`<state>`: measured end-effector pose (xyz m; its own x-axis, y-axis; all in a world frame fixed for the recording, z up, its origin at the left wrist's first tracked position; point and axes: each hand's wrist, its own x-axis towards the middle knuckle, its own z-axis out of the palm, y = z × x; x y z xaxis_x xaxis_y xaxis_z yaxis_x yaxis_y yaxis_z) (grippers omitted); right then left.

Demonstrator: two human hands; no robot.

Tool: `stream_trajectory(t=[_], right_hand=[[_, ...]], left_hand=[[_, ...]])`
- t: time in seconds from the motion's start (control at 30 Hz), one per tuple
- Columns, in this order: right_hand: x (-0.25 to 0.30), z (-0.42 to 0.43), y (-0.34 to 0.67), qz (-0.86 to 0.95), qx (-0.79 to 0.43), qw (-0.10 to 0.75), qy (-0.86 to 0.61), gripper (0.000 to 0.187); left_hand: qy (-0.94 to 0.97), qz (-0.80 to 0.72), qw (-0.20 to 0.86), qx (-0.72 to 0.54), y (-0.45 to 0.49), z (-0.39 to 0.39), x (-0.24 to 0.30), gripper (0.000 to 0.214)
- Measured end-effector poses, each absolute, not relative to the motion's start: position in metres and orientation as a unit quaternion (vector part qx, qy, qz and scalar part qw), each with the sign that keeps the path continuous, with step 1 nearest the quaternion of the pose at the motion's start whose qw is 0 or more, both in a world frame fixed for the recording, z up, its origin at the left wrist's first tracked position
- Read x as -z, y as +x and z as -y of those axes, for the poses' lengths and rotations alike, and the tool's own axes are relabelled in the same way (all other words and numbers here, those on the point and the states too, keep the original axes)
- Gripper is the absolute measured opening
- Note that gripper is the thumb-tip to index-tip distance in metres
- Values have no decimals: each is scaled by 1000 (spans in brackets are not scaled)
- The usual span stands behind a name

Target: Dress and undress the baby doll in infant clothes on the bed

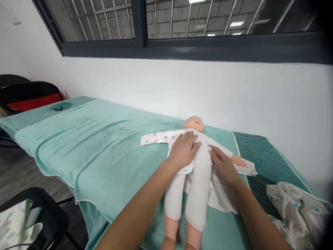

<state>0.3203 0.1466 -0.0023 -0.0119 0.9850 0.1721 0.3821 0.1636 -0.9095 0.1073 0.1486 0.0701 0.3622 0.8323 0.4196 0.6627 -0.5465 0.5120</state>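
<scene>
Two bare hands at doll (200, 166), which lies on back across bed (109, 139), head near wall-side edge, feet toward near edge. Left hand (183, 151) flat on chest, fingers close together, thumb apart; apparently to hold front of printed shirt (156, 137) against body. Right hand (222, 162) at doll's other side, fingers together, slightly bent; cannot tell whether pinching anything. Shirt opened out there, doll's arm atop sleeve. Crumpled cloth (296, 208) by bed's right edge, probably set clear of hands.
</scene>
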Motion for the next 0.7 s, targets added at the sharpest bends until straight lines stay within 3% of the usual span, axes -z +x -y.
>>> stream_trajectory(t=[0.17, 0.3, 0.53, 0.63, 0.7], right_hand=[[-1, -145, 318, 628, -326, 441, -552, 48], [-3, -143, 317, 620, -334, 434, -562, 49], [-2, -143, 319, 622, -325, 430, -567, 51], [-2, -143, 318, 621, -326, 436, -564, 52], [-3, -142, 318, 618, -325, 440, -565, 52]], left_hand=[[695, -492, 202, -484, 71, -87, -45, 28], [654, -538, 211, -488, 63, -51, -31, 17], [709, -490, 213, -460, 62, -45, -33, 18], [710, -530, 130, -445, 38, -77, -26, 16], [719, -586, 20, -373, 18, -106, -18, 34]])
